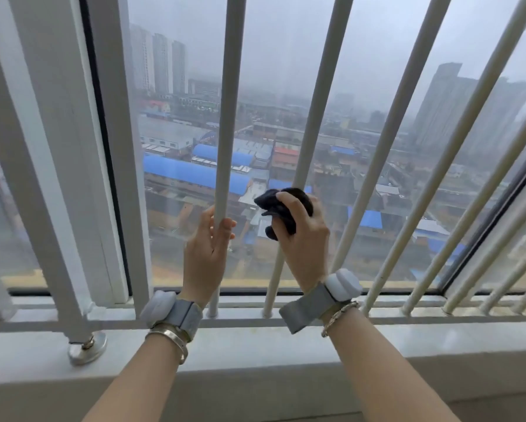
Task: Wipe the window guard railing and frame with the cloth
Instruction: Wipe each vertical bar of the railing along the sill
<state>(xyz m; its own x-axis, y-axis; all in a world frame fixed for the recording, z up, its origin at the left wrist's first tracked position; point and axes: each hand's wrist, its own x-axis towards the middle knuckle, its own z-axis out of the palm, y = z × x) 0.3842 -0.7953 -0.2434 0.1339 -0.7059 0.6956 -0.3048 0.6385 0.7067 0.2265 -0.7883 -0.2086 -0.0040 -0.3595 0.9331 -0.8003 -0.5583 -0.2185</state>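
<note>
Hazy city rooftops fill the glass behind a white window guard railing (432, 166) whose upright bars fan out above the sill (255, 345), with wide gaps between them. Left hand (207, 248) curls around one vertical bar (226, 123). Right hand (304, 239) clutches a bunched dark cloth (281, 208) against the neighbouring bar (315, 114).

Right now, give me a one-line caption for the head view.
Left hand grips one white guard bar while right hand wraps a dark cloth around the neighbouring bar.
</note>
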